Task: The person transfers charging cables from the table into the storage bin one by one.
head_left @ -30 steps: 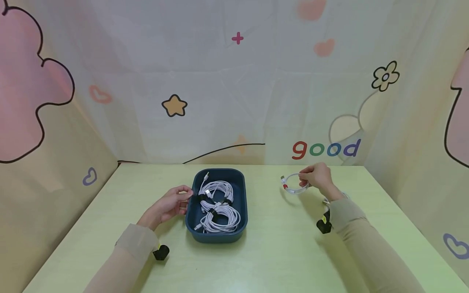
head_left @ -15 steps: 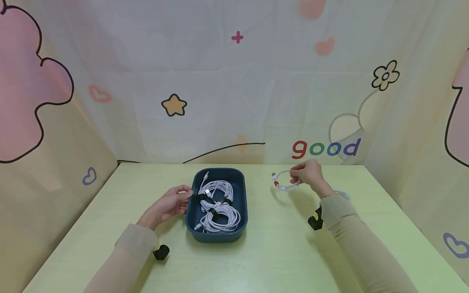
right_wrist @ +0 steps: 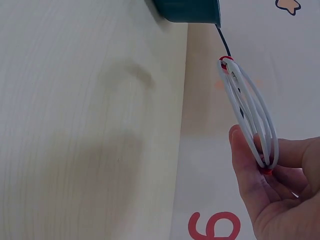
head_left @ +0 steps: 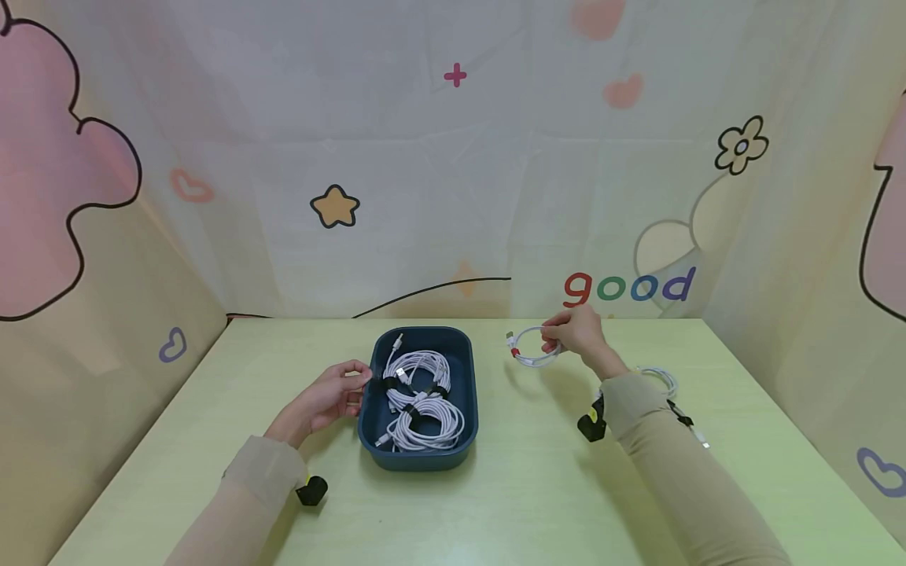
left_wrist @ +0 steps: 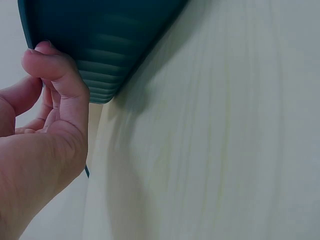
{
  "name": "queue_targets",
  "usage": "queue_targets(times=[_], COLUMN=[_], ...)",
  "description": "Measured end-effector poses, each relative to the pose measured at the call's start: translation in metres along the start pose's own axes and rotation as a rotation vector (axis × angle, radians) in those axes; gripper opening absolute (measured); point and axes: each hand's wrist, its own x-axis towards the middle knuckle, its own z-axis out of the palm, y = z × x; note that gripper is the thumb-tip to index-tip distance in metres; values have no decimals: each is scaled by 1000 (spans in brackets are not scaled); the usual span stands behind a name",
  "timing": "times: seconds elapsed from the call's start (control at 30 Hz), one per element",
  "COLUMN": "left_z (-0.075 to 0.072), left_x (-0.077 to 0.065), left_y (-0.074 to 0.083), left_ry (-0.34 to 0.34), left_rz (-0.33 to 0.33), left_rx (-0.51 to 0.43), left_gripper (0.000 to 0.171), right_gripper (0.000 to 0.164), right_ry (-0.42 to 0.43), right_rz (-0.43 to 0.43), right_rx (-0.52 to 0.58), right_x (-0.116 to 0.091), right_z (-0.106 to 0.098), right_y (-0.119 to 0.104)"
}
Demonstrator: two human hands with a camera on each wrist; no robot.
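My right hand (head_left: 579,332) pinches a small coiled white USB cable (head_left: 535,362) with red ties, lifted above the table to the right of the dark blue bin (head_left: 418,461). In the right wrist view, thumb and fingers grip the coil (right_wrist: 255,120) at its lower end, by one red tie. My left hand (head_left: 329,399) holds the bin's left rim, fingers bent against its wall, as the left wrist view shows. Inside the bin lie coiled white cables (head_left: 427,420) bound with black straps, their plugs sticking out.
Another white cable (head_left: 661,379) with a black strap lies on the table (head_left: 524,503) at the right, partly behind the right sleeve (head_left: 658,417). A printed cloth backdrop (head_left: 425,157) stands behind the table and along both sides.
My right hand has carried the coiled USB cable leftward, closer to the bin. More of the cable lying at the right now shows. The left hand and the bin have stayed in place.
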Motion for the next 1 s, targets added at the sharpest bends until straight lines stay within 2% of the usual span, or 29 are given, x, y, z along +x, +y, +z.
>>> queue_targets(times=[0.57, 1.0], left_z=[-2, -2], left_x=[1, 1], left_y=[-3, -2], left_ry=[-1, -19], left_rz=[-1, 9], left_rx=[-11, -28], left_gripper=[14, 13], right_gripper=[23, 20], right_ry=[-53, -77], right_rz=[27, 2], right_rx=[53, 85], right_x=[1, 0], right_z=[40, 71], right_y=[-24, -44])
